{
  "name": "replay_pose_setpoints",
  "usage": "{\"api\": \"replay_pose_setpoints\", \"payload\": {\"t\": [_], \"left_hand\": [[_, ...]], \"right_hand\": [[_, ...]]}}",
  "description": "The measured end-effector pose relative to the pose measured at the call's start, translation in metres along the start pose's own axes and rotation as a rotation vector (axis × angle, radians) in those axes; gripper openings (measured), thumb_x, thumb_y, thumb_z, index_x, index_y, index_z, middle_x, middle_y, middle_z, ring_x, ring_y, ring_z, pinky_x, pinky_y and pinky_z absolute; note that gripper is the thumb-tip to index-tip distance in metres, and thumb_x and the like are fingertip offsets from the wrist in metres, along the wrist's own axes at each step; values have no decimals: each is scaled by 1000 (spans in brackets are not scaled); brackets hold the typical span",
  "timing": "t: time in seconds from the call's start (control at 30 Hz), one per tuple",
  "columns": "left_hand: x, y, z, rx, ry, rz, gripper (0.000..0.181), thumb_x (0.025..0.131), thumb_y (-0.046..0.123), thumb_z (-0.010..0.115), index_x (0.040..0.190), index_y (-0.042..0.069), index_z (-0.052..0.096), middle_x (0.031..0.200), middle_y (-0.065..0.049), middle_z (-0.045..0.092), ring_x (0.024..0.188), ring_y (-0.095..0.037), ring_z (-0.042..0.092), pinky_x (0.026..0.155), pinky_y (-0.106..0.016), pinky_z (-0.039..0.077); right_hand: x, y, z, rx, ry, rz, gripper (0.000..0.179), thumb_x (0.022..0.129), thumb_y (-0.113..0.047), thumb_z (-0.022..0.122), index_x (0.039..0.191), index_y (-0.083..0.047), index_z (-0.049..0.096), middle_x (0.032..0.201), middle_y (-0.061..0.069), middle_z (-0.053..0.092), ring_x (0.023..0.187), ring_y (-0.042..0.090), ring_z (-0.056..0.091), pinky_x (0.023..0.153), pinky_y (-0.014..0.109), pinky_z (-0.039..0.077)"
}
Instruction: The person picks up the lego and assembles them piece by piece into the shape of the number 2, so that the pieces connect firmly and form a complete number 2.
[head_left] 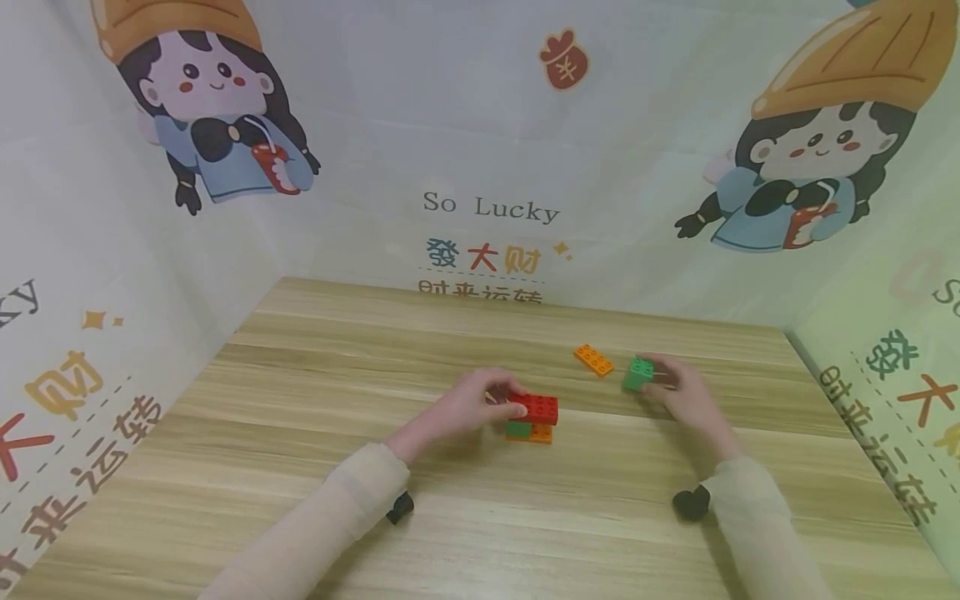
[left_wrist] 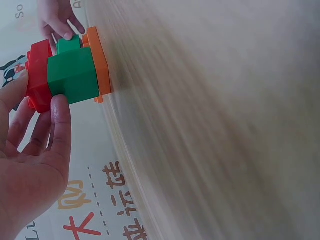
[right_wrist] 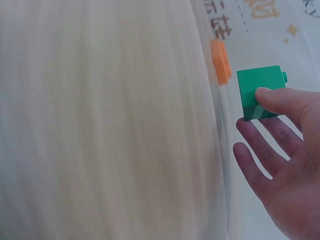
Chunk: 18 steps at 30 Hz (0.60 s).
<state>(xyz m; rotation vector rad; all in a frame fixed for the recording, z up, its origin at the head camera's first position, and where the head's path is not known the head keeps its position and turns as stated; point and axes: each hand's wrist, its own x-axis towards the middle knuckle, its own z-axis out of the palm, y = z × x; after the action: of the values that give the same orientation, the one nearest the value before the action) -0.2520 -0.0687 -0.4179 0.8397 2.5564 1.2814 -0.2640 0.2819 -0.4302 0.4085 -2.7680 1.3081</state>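
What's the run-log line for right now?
left hand: grips red brick, atop stacked green brick, over base orange plate | right hand: grips loose green brick | loose orange plate: flat on table, untouched

Red brick tops green block on orange plate; green cube apart.

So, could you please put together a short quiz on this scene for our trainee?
1. True or false: the left hand grips the red brick.
2. What does the right hand hold? A: a yellow brick. B: a green block. C: nothing.
3. Fill in: between the red brick and the orange plate beneath it sits a ____ brick.

Key: 1. True. 2. B. 3. Green.
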Motion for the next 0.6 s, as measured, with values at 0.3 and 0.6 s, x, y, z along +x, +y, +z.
{"api": "replay_pose_setpoints", "payload": {"t": [0.3, 0.6], "left_hand": [[0, -1, 0, -4, 2, 2, 24, 89, 19, 73, 111, 10, 70, 100, -2, 70, 86, -10, 62, 82, -24, 56], [0, -1, 1, -17, 4, -5, 22, 89, 19, 73, 110, 12, 70, 99, -1, 69, 87, -10, 61, 83, -25, 55]], "right_hand": [[1, -18, 15, 50, 7, -39, 51, 96, -3, 59, 144, -2, 45, 139, 30, 53, 122, 49, 57, 102, 59, 48], [2, -44, 27, 84, 41, -109, 49, 95, -3, 62, 142, -3, 49, 132, 25, 60, 115, 41, 62, 98, 48, 54]]}}
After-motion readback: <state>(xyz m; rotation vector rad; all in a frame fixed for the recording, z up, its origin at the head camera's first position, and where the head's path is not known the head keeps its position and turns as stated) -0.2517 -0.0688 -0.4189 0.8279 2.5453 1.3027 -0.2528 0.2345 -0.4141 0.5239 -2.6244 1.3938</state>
